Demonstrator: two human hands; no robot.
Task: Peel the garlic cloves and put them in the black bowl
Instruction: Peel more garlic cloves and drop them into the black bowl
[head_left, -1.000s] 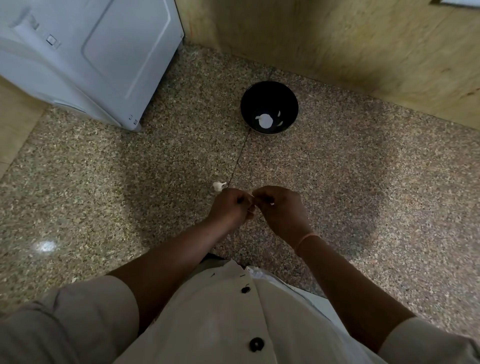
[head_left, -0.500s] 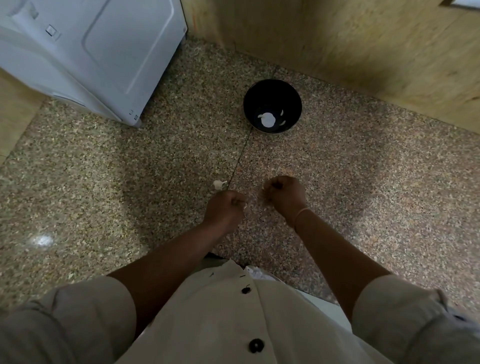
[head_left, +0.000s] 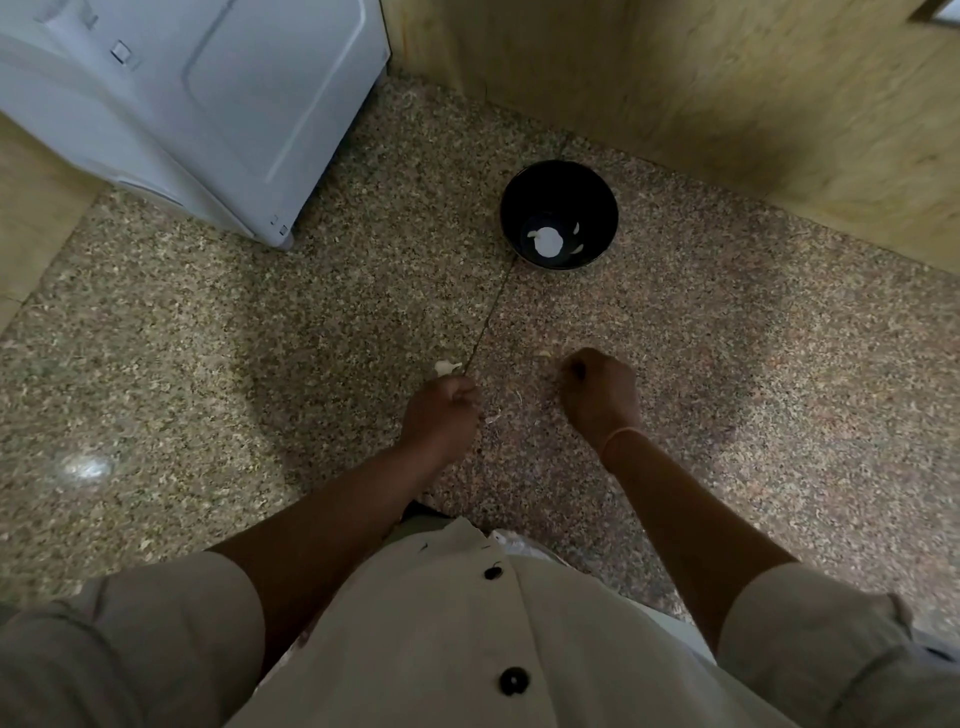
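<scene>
The black bowl (head_left: 597, 197) stands on the speckled stone floor ahead of me, with peeled white garlic (head_left: 548, 241) at its bottom. One unpeeled garlic clove (head_left: 447, 368) lies on the floor just beyond my left hand (head_left: 441, 410). That hand's fingers are curled tight round a small clove that is almost wholly hidden. A wisp of peel (head_left: 493, 418) lies by its knuckles. My right hand (head_left: 597, 389) hovers a hand's width to the right, fingers curled, with nothing visible in it. A pale scrap of peel (head_left: 543, 353) lies just beyond it.
A white appliance (head_left: 208, 104) fills the far left corner. A wooden panel wall (head_left: 727, 93) runs behind the bowl. A dark floor joint (head_left: 488, 322) runs from the bowl toward my left hand.
My hands, joined over the clove a second ago, have pulled apart. The right hand moved right and slightly forward; the left stayed nearly in place.
</scene>
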